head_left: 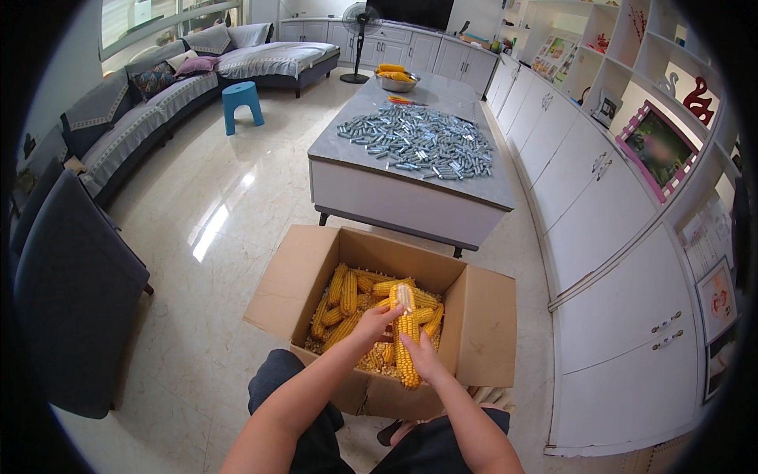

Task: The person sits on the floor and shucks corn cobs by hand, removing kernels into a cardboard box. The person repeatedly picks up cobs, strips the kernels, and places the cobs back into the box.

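Observation:
Over the open cardboard box (485, 328) I hold one yellow corn cob (406, 336) in both hands. Its far end shows a pale patch where kernels are gone; the rest is covered in kernels. My left hand (379, 322) grips the cob near that bare patch, with the thumb on it. Lower down, my right hand (424, 359) closes round the cob's right side. Beneath my hands, several more corn cobs (348, 291) lie in the box on loose kernels (316, 345). My hands and the held cob hide part of the box's inside.
A grey-topped table (332, 154) stands beyond the box, covered with many small bluish cylinders (422, 138) and a metal bowl (397, 82) of corn. White cabinets (588, 213) line the right. A dark chair (75, 292), blue stool (241, 107) and sofa (158, 110) are left.

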Tool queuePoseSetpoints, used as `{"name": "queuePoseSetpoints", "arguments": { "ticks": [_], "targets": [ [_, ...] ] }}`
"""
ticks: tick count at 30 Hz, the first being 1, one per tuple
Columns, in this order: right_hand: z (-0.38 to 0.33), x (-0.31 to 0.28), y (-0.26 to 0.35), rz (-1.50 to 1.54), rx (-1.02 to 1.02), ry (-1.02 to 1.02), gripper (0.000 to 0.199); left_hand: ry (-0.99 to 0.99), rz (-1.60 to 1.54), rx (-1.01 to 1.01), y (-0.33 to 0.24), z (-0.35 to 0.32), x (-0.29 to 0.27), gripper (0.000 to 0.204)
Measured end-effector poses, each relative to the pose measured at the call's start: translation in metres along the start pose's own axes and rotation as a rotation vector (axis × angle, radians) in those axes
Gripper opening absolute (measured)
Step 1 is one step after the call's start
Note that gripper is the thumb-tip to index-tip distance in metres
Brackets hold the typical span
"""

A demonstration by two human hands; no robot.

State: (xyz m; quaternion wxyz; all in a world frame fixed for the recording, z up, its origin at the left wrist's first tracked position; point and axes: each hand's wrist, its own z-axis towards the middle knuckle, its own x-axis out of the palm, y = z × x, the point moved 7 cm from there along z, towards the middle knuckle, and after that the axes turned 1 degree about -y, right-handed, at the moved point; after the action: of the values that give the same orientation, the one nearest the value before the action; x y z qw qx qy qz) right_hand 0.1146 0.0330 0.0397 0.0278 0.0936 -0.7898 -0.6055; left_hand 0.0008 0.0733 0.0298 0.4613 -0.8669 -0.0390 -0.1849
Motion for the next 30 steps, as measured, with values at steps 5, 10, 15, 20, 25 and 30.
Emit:
{"name": "queuePoseSetpoints", "arguments": {
  "ticks": [5, 10, 15, 20, 25, 30],
  "targets": [
    [0.003, -0.001, -0.002, 0.056, -0.072, -0.015, 0.045, 0.018, 0.106, 0.005, 0.001, 0.005, 0.002, 0.043],
    [0.007, -0.008, -0.02, -0.178, -0.016, -0.053, 0.047, -0.012, 0.133, 0.082, 0.0, 0.001, 0.007, 0.039],
    [0.012, -0.004, -0.035, -0.206, -0.138, -0.073, 0.046, -0.117, 0.223, 0.246, 0.024, 0.032, -0.007, 0.038],
    [0.0, -0.002, -0.005, -0.201, -0.063, -0.09, 0.044, -0.091, 0.131, 0.134, 0.018, 0.019, -0.003, 0.038],
    [0.006, -0.007, -0.008, -0.163, -0.125, -0.101, 0.045, -0.019, 0.105, 0.025, 0.005, 0.003, 0.009, 0.036],
    [-0.002, -0.003, -0.002, -0.29, -0.116, -0.088, 0.05, 0.024, -0.007, -0.011, 0.008, 0.002, 0.008, 0.036]
  ]
}}
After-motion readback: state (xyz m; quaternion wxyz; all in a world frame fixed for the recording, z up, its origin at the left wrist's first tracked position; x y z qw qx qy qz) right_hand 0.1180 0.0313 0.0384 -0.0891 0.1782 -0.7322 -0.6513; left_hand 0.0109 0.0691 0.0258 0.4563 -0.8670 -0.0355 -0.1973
